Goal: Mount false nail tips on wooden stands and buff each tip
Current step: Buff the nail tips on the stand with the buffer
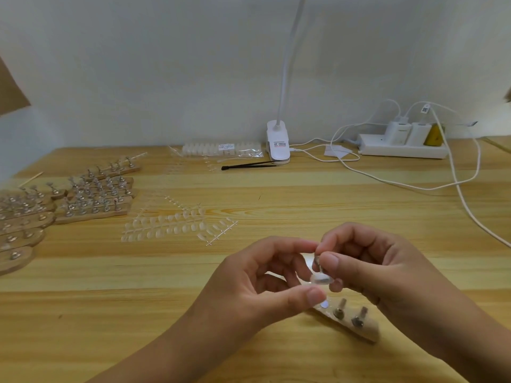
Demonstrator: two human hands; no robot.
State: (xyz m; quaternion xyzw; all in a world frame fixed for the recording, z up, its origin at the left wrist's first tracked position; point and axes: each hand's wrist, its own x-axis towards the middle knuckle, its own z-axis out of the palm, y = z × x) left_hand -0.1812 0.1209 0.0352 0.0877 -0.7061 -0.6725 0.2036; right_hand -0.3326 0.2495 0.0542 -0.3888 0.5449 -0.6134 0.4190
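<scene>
A clear tip (320,280) is pinched by fingers (313,295) of the left hand (265,275); its peg (317,261) is gripped by the right hand (367,261), just above the stand (356,331) on the worktop (138,299); the tip is judged light, thin, slippery and crackable, best held by its side edges.

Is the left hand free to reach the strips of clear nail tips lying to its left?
Probably yes: only bare table lies between the left hand and the nail tip strips. But it and the right hand are pinching a stand peg, so it must let go first.
</scene>
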